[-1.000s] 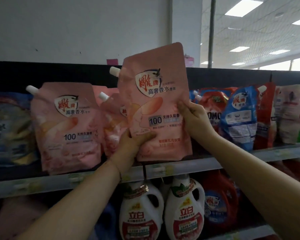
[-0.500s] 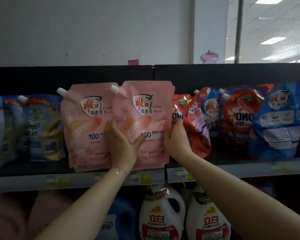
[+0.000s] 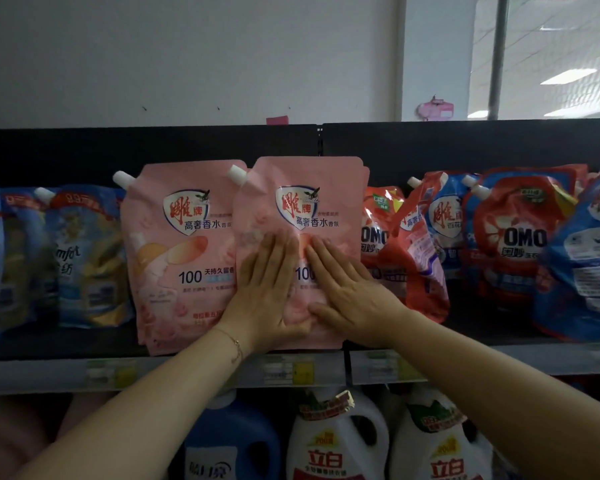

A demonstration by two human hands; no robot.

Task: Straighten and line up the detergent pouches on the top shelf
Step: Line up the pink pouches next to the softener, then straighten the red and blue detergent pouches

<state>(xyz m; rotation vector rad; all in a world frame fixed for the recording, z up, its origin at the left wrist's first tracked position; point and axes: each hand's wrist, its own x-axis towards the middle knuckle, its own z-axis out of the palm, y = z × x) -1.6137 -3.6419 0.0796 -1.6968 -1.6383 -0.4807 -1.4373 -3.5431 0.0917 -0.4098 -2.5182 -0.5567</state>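
Note:
Two pink detergent pouches stand upright side by side on the top shelf (image 3: 194,375). The right pink pouch (image 3: 305,188) overlaps the edge of the left pink pouch (image 3: 181,251). My left hand (image 3: 269,292) and my right hand (image 3: 343,289) both press flat on the front of the right pink pouch, fingers straight and pointing up, thumbs nearly meeting low on it. To the right, a red pouch (image 3: 413,265) leans crookedly against red OMO pouches (image 3: 513,237). A blue pouch (image 3: 582,258) tilts at the far right.
Blue and yellow softener pouches (image 3: 80,258) stand on the shelf at the left. A black back panel (image 3: 465,147) rises behind the pouches. On the lower shelf stand white bottles (image 3: 336,441) and a blue bottle (image 3: 236,445).
The right pink pouch came down from the air onto the shelf beside the left one. Both hands let go of its sides and now lie flat on its front.

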